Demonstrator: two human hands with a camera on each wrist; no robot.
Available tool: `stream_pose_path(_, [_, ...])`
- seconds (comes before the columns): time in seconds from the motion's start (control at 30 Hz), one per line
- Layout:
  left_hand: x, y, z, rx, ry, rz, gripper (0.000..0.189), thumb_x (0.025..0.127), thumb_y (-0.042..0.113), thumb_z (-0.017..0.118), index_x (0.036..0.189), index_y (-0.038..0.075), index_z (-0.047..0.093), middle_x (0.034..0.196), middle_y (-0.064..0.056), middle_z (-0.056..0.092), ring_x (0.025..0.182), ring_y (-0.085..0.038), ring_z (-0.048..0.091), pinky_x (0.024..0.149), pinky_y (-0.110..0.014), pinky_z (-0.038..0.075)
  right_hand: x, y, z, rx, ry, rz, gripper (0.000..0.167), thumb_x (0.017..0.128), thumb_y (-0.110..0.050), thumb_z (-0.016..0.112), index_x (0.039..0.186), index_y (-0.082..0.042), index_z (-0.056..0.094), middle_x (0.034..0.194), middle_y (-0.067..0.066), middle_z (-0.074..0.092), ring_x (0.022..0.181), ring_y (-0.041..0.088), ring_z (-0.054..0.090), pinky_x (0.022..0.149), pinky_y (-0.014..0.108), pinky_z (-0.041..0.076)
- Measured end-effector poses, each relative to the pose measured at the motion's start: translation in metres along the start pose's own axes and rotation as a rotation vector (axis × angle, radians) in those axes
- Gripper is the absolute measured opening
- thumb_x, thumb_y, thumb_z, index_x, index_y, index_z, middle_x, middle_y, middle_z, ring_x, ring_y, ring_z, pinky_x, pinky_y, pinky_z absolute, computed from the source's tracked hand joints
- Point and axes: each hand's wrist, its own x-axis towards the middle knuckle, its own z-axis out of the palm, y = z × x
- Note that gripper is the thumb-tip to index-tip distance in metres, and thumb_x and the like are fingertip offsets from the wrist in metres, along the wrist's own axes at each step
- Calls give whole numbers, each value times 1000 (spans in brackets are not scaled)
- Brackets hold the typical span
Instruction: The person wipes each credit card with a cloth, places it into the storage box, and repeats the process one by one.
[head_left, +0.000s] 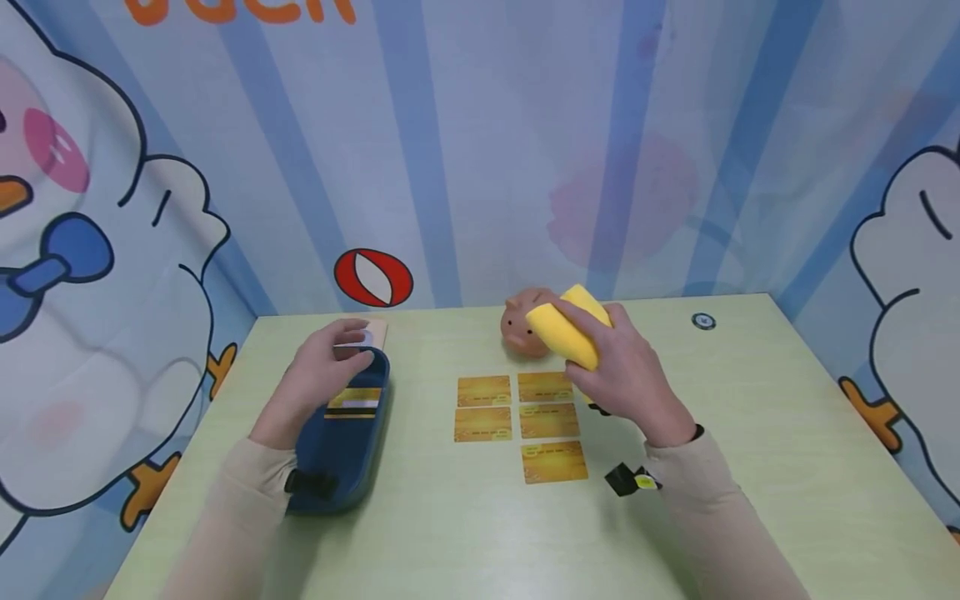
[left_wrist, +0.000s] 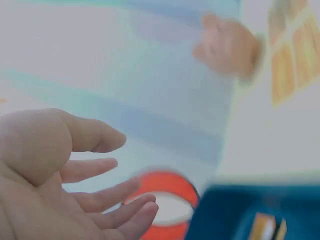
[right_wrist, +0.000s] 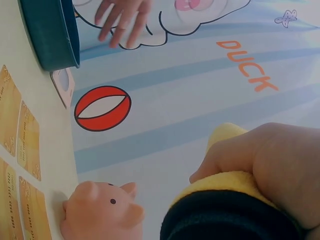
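Note:
My right hand (head_left: 630, 375) grips a soft yellow folded cloth (head_left: 566, 333), held up in front of the pink piggy bank (head_left: 521, 323). In the right wrist view the cloth (right_wrist: 225, 182) bulges out around the thumb, and a dark rounded shape covers its lower side. My left hand (head_left: 326, 367) hovers with loose fingers over the far end of a blue tray (head_left: 367, 467), holding nothing. Gold cards with a dark stripe (head_left: 352, 402) lie inside the tray. Between tray and right hand, several gold bank cards (head_left: 483, 425) lie in two columns on the table.
A pale pink card (head_left: 377, 333) lies behind the tray's far end. Near the far right table edge sits a small dark round disc (head_left: 703, 321). A printed cloth backdrop (head_left: 510, 150) with duck figures stands along the table's back and sides.

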Motion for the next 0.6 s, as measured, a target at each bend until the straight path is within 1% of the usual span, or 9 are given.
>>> stream_pose_path(0.13, [-9,26,15,-50,36,134,54,106,20,62,157,10,47,151,-19,56,133,-40,59,104,-55,55,0,0,-1,-6,7,8,78,90,-12,72,161,-29,45,135,27,48,88,32,56,65,45,50])
stream_pose_path(0.2, [-12,35,26,-71,45,199,52,105,18,63,155,11,50,147,-17,60,129,-37,62,100,-53,58,-1,1,-2,-3,11,13,77,90,-12,72,160,-30,46,132,26,48,86,32,55,64,44,49])
stream_pose_path(0.27, [-15,42,38,-103,45,248,49,104,16,65,152,11,53,143,-15,63,126,-36,65,97,-51,60,-1,1,-3,2,16,15,77,90,-12,72,160,-30,46,129,25,49,85,31,54,63,43,48])
stream_pose_path(0.37, [-18,50,57,-144,32,284,47,103,13,67,149,11,57,138,-13,66,122,-33,67,98,-50,59,-2,1,-4,7,21,14,76,90,-11,72,159,-29,47,125,23,49,84,31,52,63,42,48])
stream_pose_path(0.43, [-18,54,69,-165,20,288,46,102,13,68,147,12,59,136,-12,68,120,-30,68,100,-49,59,-2,1,-5,7,24,14,76,90,-12,72,159,-29,47,124,23,49,85,31,52,63,42,48])
stream_pose_path(0.5, [-18,57,80,-164,5,293,44,102,14,69,145,13,60,134,-10,69,118,-28,69,101,-48,58,-2,1,-6,8,25,15,75,89,-12,72,159,-28,48,124,23,50,85,31,52,64,43,47])
stream_pose_path(0.6, [-15,58,95,-146,-26,306,41,101,15,70,142,13,63,130,-9,71,115,-26,70,98,-46,59,-1,1,-6,14,25,15,75,89,-12,72,159,-29,48,125,23,50,85,31,52,64,42,47])
